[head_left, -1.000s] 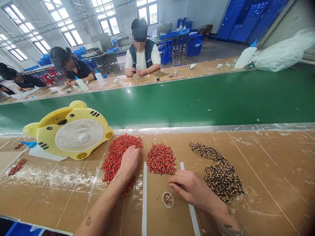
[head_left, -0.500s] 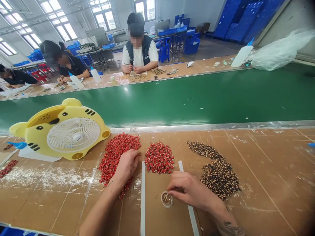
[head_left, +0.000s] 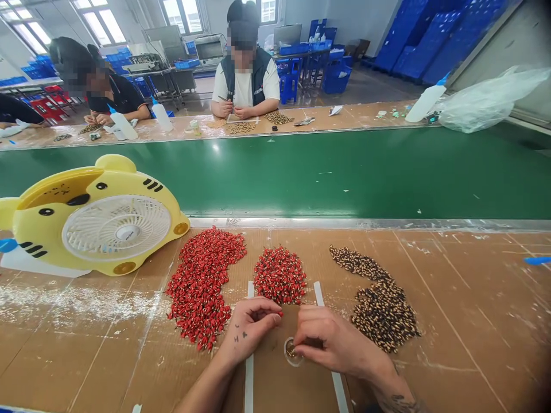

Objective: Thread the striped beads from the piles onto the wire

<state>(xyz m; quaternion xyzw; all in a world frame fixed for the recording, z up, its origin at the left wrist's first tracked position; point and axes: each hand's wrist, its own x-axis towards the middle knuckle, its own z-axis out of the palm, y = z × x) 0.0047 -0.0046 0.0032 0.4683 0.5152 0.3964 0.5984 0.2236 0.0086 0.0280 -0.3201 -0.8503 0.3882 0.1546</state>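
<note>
Small glossy red piece (head_left: 280,314), clamped between the thumb and fingers of my left hand (head_left: 253,328), beyond and slightly left of the small round clear plastic cup (head_left: 286,353). One red end protrudes toward my right hand (head_left: 329,334); the remainder is hidden, so I cannot tell its long axis. My right thumb and fingers are drawn together at the cup's right rim; what they grip is too hidden to tell. A long heap of red-and-pale pieces (head_left: 202,287) lies left of the cup and a curved black-and-tan heap (head_left: 387,312) right, presumably keeping each within easy reach.
</note>
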